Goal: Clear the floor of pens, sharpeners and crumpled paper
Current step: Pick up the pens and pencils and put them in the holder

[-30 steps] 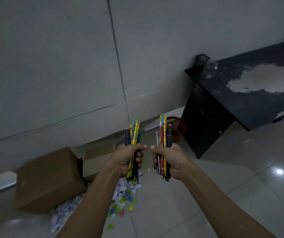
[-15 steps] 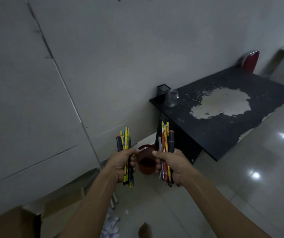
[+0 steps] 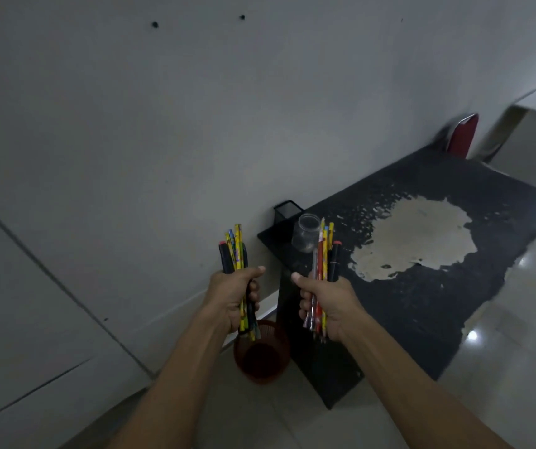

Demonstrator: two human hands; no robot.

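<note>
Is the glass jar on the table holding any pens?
No: the glass jar stands on the table without pens, which are gripped in the left hand and right hand.

Left bundle — yellow printed pencils with blue flecks, one black marker capped red.
Right bundle — red and yellow pencils, one with a blue band near the top, a silver-grey pen, a black marker capped red.
Surface: black, speckled, with a large beige patch where the coating has peeled; pale chips along the near edge.
Jar: clear glass.
Cup: black mesh.
Bin: dark red mesh.
Chair: red back, pale rim.
Wall — plain grey, dark seam lines, two black dots.
Floor: pale glossy tiles with white light spots.
</note>
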